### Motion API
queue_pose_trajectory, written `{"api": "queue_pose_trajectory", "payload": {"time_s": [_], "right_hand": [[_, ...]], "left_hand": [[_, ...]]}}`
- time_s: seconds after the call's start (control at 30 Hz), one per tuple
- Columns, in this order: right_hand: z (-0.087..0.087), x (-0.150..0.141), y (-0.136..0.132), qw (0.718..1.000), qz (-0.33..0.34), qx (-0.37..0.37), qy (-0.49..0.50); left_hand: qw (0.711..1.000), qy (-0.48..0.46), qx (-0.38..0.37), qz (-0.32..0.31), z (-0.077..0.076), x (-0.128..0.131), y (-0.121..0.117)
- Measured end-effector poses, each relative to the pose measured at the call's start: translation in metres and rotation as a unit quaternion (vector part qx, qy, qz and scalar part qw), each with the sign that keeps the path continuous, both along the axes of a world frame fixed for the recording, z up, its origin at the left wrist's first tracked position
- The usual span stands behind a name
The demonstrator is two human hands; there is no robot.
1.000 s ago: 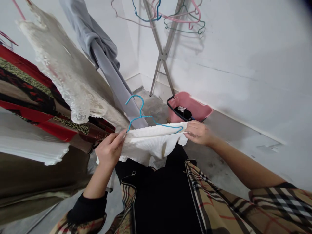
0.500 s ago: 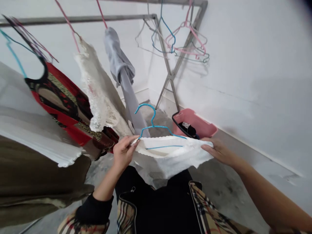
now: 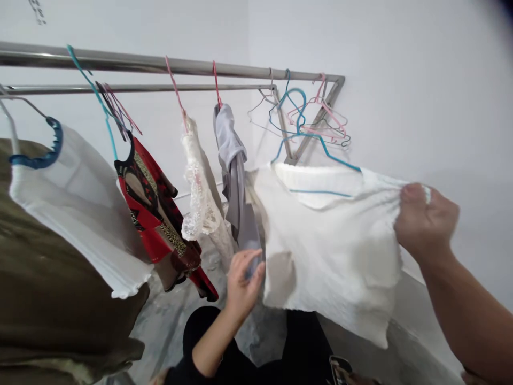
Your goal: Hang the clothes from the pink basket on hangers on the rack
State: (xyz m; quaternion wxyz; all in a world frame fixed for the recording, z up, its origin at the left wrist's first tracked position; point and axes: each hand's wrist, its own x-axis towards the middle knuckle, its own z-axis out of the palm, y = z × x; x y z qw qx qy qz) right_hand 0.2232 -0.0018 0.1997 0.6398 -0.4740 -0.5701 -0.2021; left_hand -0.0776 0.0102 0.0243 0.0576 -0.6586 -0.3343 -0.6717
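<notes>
A white top [image 3: 332, 251] on a blue wire hanger [image 3: 320, 140] has risen from waist height to the far end of two steel rails [image 3: 160, 64], with its hook up among the hangers there, in a room with white walls. It is unclear whether the hook has caught the rail. The right hand [image 3: 427, 219], which lay flat under the cloth moments earlier, now pinches the top's outer edge between thumb and fingers, pulling it out to the side. The left hand [image 3: 242, 283] has left the top's other edge and is raised beside it, fingers curled, in front of a grey garment [image 3: 234, 160]; whether it grips anything cannot be told.

Four more garments hang toward the near end of the rails: a white top [image 3: 72, 208] on a blue hanger [image 3: 52, 141], a red patterned garment [image 3: 152, 208], a lace piece [image 3: 198, 187] and the grey one. An olive cloth [image 3: 36, 267] fills the near left. A tangle of spare hangers [image 3: 320, 125] at the far end is too knotted to count. A concrete floor [image 3: 168, 326] lies below.
</notes>
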Motion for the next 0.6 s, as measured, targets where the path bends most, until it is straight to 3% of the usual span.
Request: {"api": "queue_pose_trajectory", "payload": {"time_s": [0.1, 0.17, 0.27, 0.37, 0.47, 0.6], "right_hand": [[0.039, -0.042, 0.033, 0.993, -0.019, 0.108, -0.045], [0.065, -0.069, 0.06, 0.988, -0.008, 0.142, -0.067], [0.101, -0.101, 0.096, 0.985, -0.008, 0.152, -0.085], [0.127, -0.12, 0.114, 0.989, -0.01, 0.114, -0.095], [0.133, -0.125, 0.113, 0.99, -0.005, 0.037, -0.134], [0.118, -0.113, 0.101, 0.974, -0.051, -0.056, -0.213]], "left_hand": [[0.999, 0.004, -0.04, -0.035, -0.021, 0.011, -0.004], [0.997, -0.001, -0.062, -0.038, -0.03, 0.012, -0.006], [0.995, -0.008, -0.089, -0.033, -0.039, 0.004, -0.008], [0.993, -0.02, -0.112, -0.024, -0.047, -0.013, -0.007], [0.99, -0.038, -0.133, -0.005, -0.059, -0.031, -0.004], [0.982, -0.081, -0.173, 0.007, -0.075, -0.046, 0.002]]}}
